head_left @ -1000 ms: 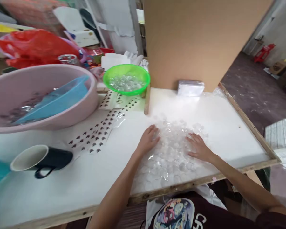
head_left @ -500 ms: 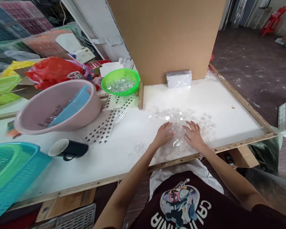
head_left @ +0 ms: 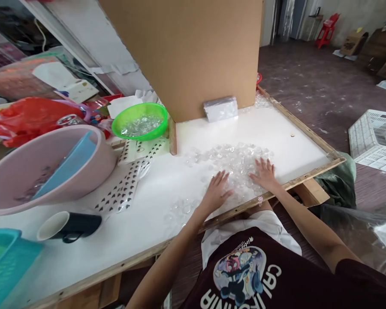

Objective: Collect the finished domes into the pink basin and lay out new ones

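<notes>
A loose spread of small clear plastic pieces (head_left: pixel 234 161) covers the white tabletop (head_left: pixel 151 189) in front of me; their exact kind is too small to make out. On the pile's left side lies my left hand (head_left: pixel 216 191), palm down with fingers spread. My right hand (head_left: pixel 264 175) rests at the right side of the pile, its fingers also apart. Both touch the pieces without gripping any. More clear pieces (head_left: pixel 182 210) lie left of my left forearm, near the table's front edge.
A cardboard sheet (head_left: pixel 193 56) stands at the back, with a plastic-wrapped stack (head_left: pixel 221 109) against it. To the left are a green bowl (head_left: pixel 161 128) of clear pieces, a pink tub (head_left: pixel 96 159), a dark mug (head_left: pixel 86 224) on its side and a teal basket (head_left: pixel 22 262). Wooden strips (head_left: pixel 305 174) edge the table.
My hands have moved apart, and the pieces between them lie more spread out. The camera view has turned, so the table's things appear farther left.
</notes>
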The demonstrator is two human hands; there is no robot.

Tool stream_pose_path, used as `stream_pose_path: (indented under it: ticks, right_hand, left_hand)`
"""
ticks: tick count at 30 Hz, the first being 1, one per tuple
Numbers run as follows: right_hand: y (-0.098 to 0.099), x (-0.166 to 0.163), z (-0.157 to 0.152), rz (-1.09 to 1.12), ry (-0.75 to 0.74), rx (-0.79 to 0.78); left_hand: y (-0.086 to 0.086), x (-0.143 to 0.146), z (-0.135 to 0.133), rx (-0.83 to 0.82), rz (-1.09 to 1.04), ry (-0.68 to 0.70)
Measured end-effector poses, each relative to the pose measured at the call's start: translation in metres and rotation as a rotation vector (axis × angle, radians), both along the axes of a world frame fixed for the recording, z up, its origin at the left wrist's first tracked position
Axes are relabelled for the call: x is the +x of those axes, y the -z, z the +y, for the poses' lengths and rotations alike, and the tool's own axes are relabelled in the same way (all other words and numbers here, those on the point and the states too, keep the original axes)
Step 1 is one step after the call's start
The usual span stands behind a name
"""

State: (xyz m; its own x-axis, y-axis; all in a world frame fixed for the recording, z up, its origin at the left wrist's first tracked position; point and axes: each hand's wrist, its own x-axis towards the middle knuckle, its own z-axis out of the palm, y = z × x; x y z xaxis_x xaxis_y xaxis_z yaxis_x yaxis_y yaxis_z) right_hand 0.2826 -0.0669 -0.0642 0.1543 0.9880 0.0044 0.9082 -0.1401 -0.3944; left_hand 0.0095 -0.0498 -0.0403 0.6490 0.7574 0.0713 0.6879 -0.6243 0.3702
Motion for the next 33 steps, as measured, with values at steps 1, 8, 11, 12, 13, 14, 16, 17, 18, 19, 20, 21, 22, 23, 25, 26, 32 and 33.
stream_pose_path:
  ticks: [1,8,11,12,13,14,16,17,18,19,20,21,22,23,25,26,32,33]
  right_hand:
    - [0.002,-0.006,0.002,0.022,-0.043,0.013]
    - [0.003,-0.021,-0.004,0.084,-0.145,0.107]
    - [0.000,-0.010,-0.014,0.113,-0.149,0.167]
    - [-0.001,-0.008,-0.017,0.140,-0.174,0.204]
    - [-0.002,-0.007,-0.019,0.172,-0.212,0.240]
    - [-0.003,-0.006,-0.021,0.204,-0.257,0.273]
    - [-0.004,-0.005,-0.024,0.242,-0.322,0.322]
    - [-0.004,-0.002,-0.025,0.241,-0.325,0.341]
    - [-0.004,0.001,-0.026,0.228,-0.307,0.360]
    - [-0.003,0.006,-0.027,0.208,-0.274,0.374]
    - [-0.002,0.012,-0.028,0.184,-0.233,0.383]
    - [-0.001,0.019,-0.028,0.160,-0.192,0.385]
    - [0.000,0.026,-0.029,0.137,-0.157,0.380]
    - [0.001,0.032,-0.028,0.113,-0.126,0.369]
    - [0.003,0.038,-0.026,0.076,-0.070,0.331]
    - [0.004,0.039,-0.023,0.066,-0.045,0.305]
    - [0.003,0.021,-0.002,0.229,-0.247,0.312]
    - [0.002,0.022,0.002,0.249,-0.265,0.345]
  left_hand:
    - [0.000,0.013,-0.004,-0.003,0.005,0.076]
    - [0.013,0.010,0.008,0.049,0.057,0.103]
    - [0.014,-0.008,0.015,0.075,0.065,0.036]
    - [0.012,-0.008,0.015,0.081,0.057,0.035]
    - [0.011,-0.003,0.013,0.084,0.044,0.050]
    - [0.009,0.004,0.011,0.082,0.030,0.082]
    - [0.006,0.024,0.007,0.068,0.011,0.172]
    - [0.005,0.034,0.006,0.058,0.009,0.208]
    - [0.005,0.042,0.005,0.049,0.015,0.228]
    - [0.006,0.047,0.007,0.042,0.026,0.228]
    - [0.007,0.049,0.009,0.039,0.038,0.211]
    - [0.008,0.049,0.011,0.039,0.047,0.183]
    - [0.010,0.046,0.015,0.043,0.052,0.153]
    - [0.011,0.042,0.018,0.049,0.051,0.124]
    - [0.011,0.034,0.024,0.063,0.033,0.060]
    - [0.010,0.031,0.026,0.069,0.017,0.032]
    - [-0.004,0.063,0.026,0.106,-0.092,0.106]
    - [-0.005,0.073,0.025,0.102,-0.091,0.138]
